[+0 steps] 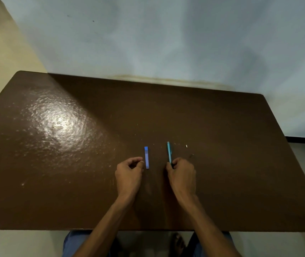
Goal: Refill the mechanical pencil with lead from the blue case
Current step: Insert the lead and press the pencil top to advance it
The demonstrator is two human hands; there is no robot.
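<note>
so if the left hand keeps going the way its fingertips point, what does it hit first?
Likely the blue lead case: the left hand curls with fingertips aimed right, just short of the case's near end. Whether they are touching is unclear.

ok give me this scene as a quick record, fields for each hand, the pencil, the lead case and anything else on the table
surface: brown table
left hand: left hand curled, fingertips beside the blue case, not clearly touching it
right hand: right hand closed on the near end of the mechanical pencil
mechanical pencil: mechanical pencil teal, pointing away from the person
blue case: blue case lying flat, left of the pencil, apart from it
other: small white piece right of the pencil, too small to identify
</note>
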